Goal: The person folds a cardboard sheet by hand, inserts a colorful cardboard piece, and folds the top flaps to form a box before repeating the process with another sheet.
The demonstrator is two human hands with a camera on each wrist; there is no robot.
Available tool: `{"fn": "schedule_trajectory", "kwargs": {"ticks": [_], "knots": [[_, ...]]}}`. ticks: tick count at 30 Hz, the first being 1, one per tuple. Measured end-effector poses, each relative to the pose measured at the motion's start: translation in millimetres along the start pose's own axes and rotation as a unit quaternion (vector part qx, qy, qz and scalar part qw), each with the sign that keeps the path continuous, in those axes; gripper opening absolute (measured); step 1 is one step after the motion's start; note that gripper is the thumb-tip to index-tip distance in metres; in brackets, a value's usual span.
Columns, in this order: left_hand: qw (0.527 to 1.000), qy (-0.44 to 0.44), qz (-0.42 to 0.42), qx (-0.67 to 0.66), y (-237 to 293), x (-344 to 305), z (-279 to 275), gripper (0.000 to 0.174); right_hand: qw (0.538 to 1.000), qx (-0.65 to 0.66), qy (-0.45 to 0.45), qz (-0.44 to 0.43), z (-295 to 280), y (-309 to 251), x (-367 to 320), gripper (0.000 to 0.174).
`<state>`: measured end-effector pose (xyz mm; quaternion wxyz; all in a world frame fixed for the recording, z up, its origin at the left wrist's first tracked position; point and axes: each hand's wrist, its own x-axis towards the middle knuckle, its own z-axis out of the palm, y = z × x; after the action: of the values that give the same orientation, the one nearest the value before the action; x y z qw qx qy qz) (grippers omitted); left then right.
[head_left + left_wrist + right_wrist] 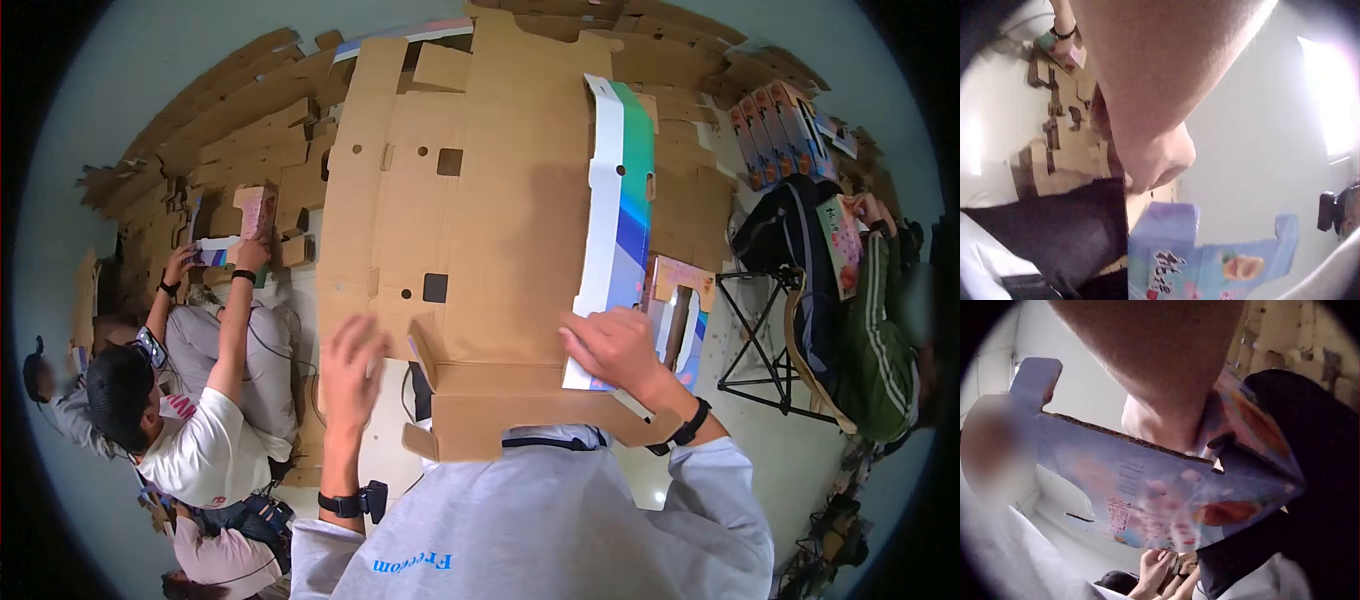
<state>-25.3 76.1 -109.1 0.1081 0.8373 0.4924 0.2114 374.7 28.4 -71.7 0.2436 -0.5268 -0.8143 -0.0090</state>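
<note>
A large flat cardboard box blank (510, 230) lies in front of me, brown inside face up, with cut holes at its left. Along its right edge a side panel (605, 190) is folded up, showing white, green and blue print. My right hand (625, 348) curls its fingers over the near end of that panel. My left hand (355, 365) is at the near left edge, fingers loosely bent and holding nothing. The near flap (520, 415) stands bent toward my body. In the right wrist view its printed outer face (1135, 481) hides most of the right hand.
A person (180, 400) at the left handles a printed box (257, 210). Several finished boxes (780, 130) stand at the back right, near a folding stool (765, 345). A cut-out printed carton (680, 310) lies beside the blank, and stacked cardboard (240, 140) lines the wall.
</note>
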Motion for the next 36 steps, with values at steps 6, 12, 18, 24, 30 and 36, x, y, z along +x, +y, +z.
{"fn": "schedule_trajectory", "kwargs": {"ticks": [6,12,18,24,30,36], "knots": [[0.830,0.040,-0.408,-0.379,-47.0,-33.9,-28.4,0.042,0.993,-0.006,0.021,0.120,-12.5,-1.1,-23.1,0.061],[0.668,0.062,-0.379,-0.637,7.9,-10.8,-98.5,0.067,0.804,0.363,0.060,0.466,14.0,19.0,-40.4,0.093],[0.933,0.032,-0.285,-0.217,56.0,33.2,-69.2,0.088,0.805,0.371,0.049,0.461,20.5,21.1,-42.3,0.090],[0.991,-0.006,0.084,0.100,100.1,45.9,-87.3,0.078,0.820,0.347,0.018,0.456,3.0,17.3,-25.1,0.089],[0.936,-0.203,0.287,0.000,139.1,59.3,-58.2,0.060,0.843,0.317,-0.044,0.432,-12.5,17.9,-11.2,0.091],[0.876,-0.213,0.432,0.016,178.0,51.6,5.7,0.043,0.855,0.283,-0.018,0.435,3.4,7.4,-17.1,0.094]]}}
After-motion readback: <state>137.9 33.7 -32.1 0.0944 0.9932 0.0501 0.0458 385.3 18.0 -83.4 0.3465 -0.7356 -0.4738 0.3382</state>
